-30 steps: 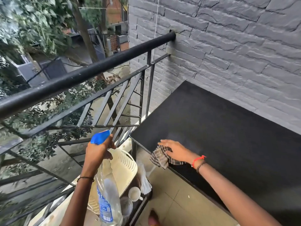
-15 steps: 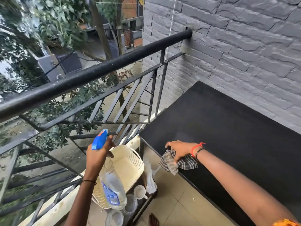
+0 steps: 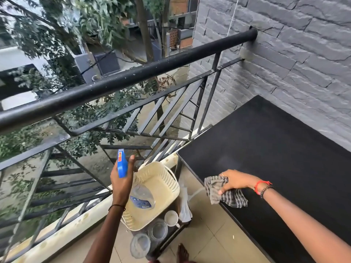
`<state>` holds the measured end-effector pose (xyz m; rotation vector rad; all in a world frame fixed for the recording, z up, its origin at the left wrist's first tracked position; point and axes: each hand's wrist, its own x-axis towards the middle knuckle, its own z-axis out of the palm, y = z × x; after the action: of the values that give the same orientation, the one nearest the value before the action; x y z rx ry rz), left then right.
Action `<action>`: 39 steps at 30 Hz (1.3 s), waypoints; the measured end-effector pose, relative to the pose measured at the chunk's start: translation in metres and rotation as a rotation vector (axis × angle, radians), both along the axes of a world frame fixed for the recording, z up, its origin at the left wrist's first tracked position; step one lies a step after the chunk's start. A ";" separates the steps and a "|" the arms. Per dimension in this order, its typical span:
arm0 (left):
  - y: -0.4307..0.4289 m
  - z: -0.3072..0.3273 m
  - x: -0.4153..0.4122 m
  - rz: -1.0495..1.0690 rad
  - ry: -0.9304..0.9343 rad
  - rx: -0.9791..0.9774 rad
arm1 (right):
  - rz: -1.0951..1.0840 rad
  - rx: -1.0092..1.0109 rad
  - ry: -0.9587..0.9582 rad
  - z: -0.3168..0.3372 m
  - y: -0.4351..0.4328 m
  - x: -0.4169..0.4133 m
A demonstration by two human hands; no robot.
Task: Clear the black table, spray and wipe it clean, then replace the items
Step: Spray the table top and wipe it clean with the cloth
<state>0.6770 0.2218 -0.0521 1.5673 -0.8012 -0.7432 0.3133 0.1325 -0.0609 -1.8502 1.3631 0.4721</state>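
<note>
both hands busy: left hand [image 3: 121, 184] w/ spray bottle [image 3: 140, 196], right hand [image 3: 235, 182] on cloth [image 3: 226, 194].

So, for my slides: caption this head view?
Left hand grips spray bottle; right hand holds checked cloth on black table.

Nothing reads legibly (the label [image 3: 142, 203] on the spray bottle [image 3: 141, 194] is blurred).

Black table [image 3: 266, 149]; grey-and-white checked cloth [image 3: 230, 199]; spray bottle [image 3: 141, 196] with blue trigger head, clear body, blue label; cream basket [image 3: 161, 177], slotted walls; white cup [image 3: 171, 218]; red string bracelet [image 3: 258, 185]; black railing [image 3: 133, 76]; grey brick-patterned wall [image 3: 294, 54].
</note>
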 end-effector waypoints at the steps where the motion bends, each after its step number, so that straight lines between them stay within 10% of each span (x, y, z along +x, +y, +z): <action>1: 0.003 -0.006 0.002 0.012 0.007 -0.004 | -0.011 0.009 -0.030 0.003 0.000 0.002; 16: 0.023 -0.091 0.026 0.067 0.028 0.034 | -0.458 0.430 -0.641 -0.068 0.002 0.179; 24: 0.033 -0.142 0.032 0.109 0.042 0.065 | -0.547 0.214 -0.553 -0.180 -0.004 0.236; 39: 0.032 -0.177 0.034 0.076 0.077 0.039 | -0.594 0.659 -0.511 -0.286 -0.015 0.254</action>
<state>0.7108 0.2535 -0.2290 1.5850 -0.6707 -0.7628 0.5669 0.1177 -0.3468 -0.8846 1.1373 0.0932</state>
